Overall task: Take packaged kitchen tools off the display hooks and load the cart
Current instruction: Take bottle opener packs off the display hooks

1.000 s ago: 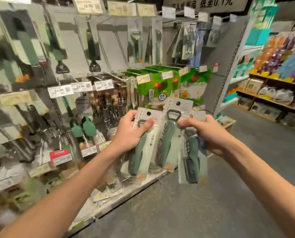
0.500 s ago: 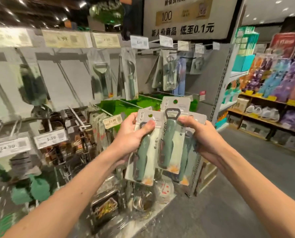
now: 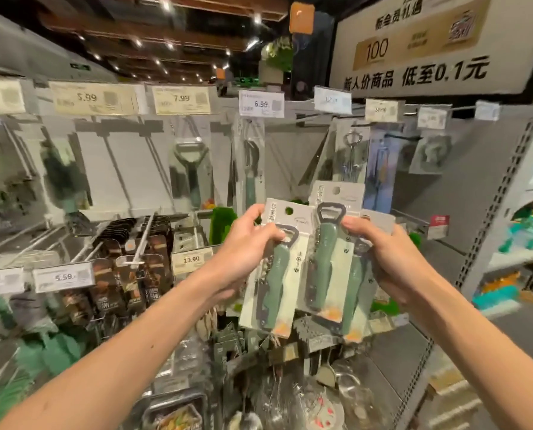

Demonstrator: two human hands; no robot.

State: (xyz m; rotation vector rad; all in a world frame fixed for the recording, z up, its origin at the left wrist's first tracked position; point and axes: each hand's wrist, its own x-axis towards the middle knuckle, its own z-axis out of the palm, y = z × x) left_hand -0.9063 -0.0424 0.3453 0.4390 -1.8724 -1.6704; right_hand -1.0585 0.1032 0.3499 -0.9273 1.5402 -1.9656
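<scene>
I hold a fan of packaged green-handled bottle openers in front of the display. My left hand (image 3: 243,243) grips the leftmost bottle opener pack (image 3: 274,274) by its top, thumb across the card. My right hand (image 3: 392,259) holds the middle pack (image 3: 325,259) and another pack (image 3: 356,293) behind it, fingertips at the opener's head. More packaged tools hang on the hooks behind: a peeler pack (image 3: 190,169), a slim peeler pack (image 3: 251,169) and a corkscrew pack (image 3: 350,156). No cart is in view.
Price tags (image 3: 181,99) line the hook rail. Dark packaged items (image 3: 128,271) crowd the lower hooks at left, and more goods fill the bottom shelf (image 3: 290,383). A grey upright shelf post (image 3: 488,228) stands at right, with an aisle floor beyond.
My view has tilted up and swung left toward the upper hooks. Both hands have risen with the bottle opener packs, which now sit closer together.
</scene>
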